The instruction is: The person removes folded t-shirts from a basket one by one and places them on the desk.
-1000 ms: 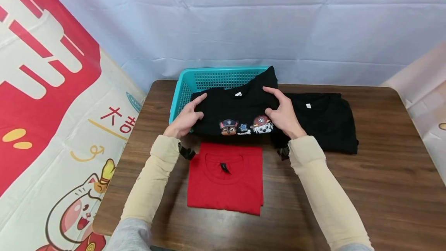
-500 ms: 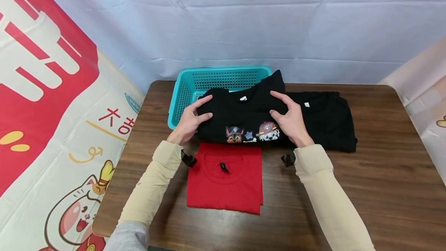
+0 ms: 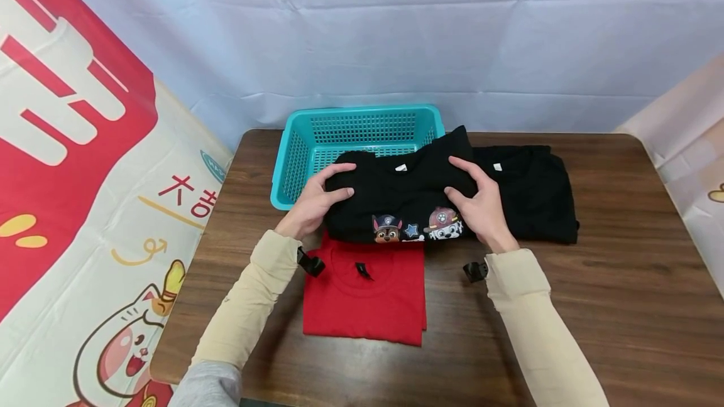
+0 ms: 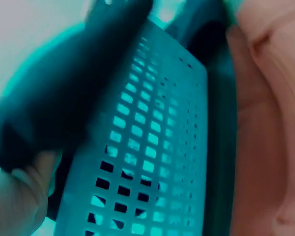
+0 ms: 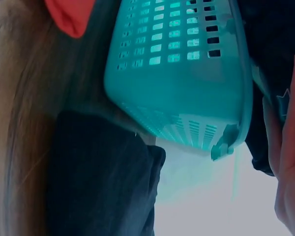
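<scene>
A folded black T-shirt (image 3: 404,196) with two cartoon dog heads and a blue star on its front spans the space between both hands. My left hand (image 3: 317,203) grips its left side, thumb and forefinger on top, while my right hand (image 3: 482,206) grips the right side the same way. The undersides of the other fingers are hidden below the cloth. The shirt overlaps the front of a teal plastic basket (image 3: 288,137) and the top of a folded red T-shirt (image 3: 364,313). In the right wrist view, my right hand (image 5: 292,157) is beside the held cloth, above the basket's rim.
Another folded black T-shirt (image 3: 534,200) lies on the wooden table (image 3: 616,256) right of the basket. A white cloth (image 3: 362,36) hangs behind the table, and a red and white printed banner (image 3: 85,174) stands at the left.
Both hands have drawn the printed black T-shirt toward the body and slightly right, uncovering more of the basket and covering the red T-shirt's top. The other shirts stay put.
</scene>
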{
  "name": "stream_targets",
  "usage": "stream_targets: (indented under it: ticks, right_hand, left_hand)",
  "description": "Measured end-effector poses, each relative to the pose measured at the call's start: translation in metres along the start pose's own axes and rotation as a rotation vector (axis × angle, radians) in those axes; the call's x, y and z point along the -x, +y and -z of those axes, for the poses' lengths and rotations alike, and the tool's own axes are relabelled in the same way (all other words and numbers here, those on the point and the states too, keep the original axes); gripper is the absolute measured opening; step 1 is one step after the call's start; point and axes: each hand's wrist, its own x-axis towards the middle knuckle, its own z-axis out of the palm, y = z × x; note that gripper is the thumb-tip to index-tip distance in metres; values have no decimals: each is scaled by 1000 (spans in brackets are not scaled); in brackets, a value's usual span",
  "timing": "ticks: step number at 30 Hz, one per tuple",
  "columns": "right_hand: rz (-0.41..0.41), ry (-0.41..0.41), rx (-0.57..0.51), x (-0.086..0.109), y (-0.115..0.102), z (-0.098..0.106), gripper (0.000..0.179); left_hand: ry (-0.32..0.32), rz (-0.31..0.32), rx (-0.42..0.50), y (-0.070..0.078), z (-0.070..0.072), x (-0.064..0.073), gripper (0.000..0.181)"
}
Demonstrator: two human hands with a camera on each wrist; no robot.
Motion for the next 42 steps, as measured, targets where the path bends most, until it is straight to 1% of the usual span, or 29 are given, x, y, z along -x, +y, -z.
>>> stream_targets:
  ticks: [3, 6, 9, 11, 12, 15, 16, 18, 20, 22, 25, 28, 29, 31, 34, 36, 39, 42]
  right_hand:
    - [17, -8, 19, 2, 1, 2, 53]
    - [21, -18, 33, 7, 0, 5, 53]
    - [25, -25, 42, 13, -8, 9, 51]
    - [29, -28, 41, 17, -16, 11, 49]
    - [33, -29, 39, 20, -20, 12, 48]
    - [45, -35, 29, 23, -20, 15, 44]
    - [46, -36, 29, 24, -16, 16, 43]
    - [47, -43, 30, 24, -8, 18, 41]
    - [16, -57, 39, 24, -2, 21, 40]
    - [-12, -94, 47, 25, 1, 24, 41]
    - [-60, -172, 68, 28, -3, 28, 44]
    - [-74, -240, 111, 30, -7, 32, 49]
    - [-82, -252, 128, 31, -8, 33, 50]
    - [-98, -269, 161, 32, -10, 36, 52]
    - [-129, -286, 191, 34, -12, 40, 54]
    - [-143, -296, 190, 35, -13, 42, 56]
    - [-140, -299, 194, 37, -13, 44, 56]
    - [-142, -287, 191, 39, -13, 46, 52]
  left_hand:
    - [-24, 8, -97, 1, -3, 3, 46]
    - [-30, 14, -175, 2, -5, 6, 46]
    - [-38, 17, -246, 1, -5, 9, 48]
    - [-66, 21, -247, 0, -4, 11, 53]
    - [-84, 26, -230, -1, -3, 12, 55]
    - [-140, 58, -142, -4, 1, 13, 61]
    - [-156, 71, -111, -4, 1, 14, 63]
    - [-175, 85, -91, -6, 2, 15, 63]
    - [-188, 93, -104, -6, 1, 16, 64]
    - [-202, 84, -142, -7, -1, 17, 64]
    - [-223, 78, -180, -6, -5, 20, 65]
    - [-238, 76, -186, -4, -9, 24, 68]
    - [-243, 68, -191, -4, -10, 24, 69]
    - [-254, 34, -231, -4, -12, 25, 70]
    - [-266, -44, -340, -5, -14, 26, 70]
    - [-259, -80, -409, -6, -15, 26, 68]
    - [-236, -103, -474, -8, -15, 27, 66]
    - [-233, -91, -474, -8, -15, 29, 66]
